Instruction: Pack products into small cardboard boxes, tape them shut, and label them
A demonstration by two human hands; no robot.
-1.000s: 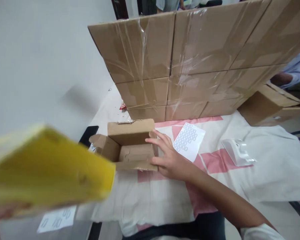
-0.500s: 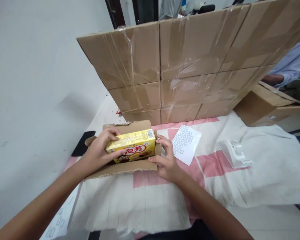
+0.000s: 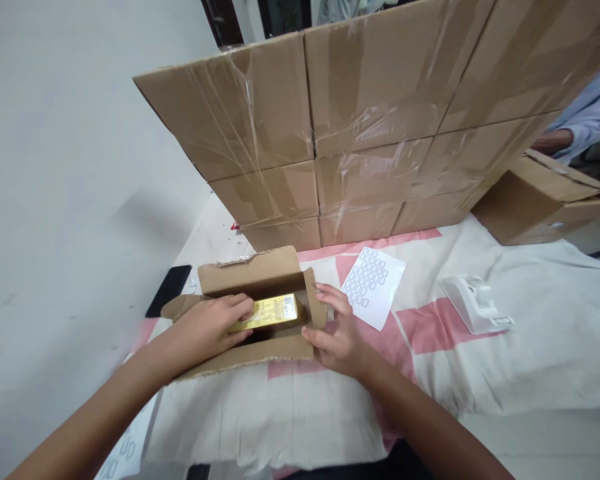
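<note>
My left hand (image 3: 220, 325) is closed around the left end of the yellow box (image 3: 273, 311). The yellow box is down between the walls of the cardboard box (image 3: 253, 269), which sits with its top open on the cloth (image 3: 340, 417). My right hand (image 3: 339, 332) grips the right end of the cardboard box, thumb on the near side and fingers on the far side. To do this well, I should hold that end steady so nothing slides. I should set the yellow box down slowly and flat, and not squish my fingers on the walls. I can't tell if it touches the bottom.
</note>
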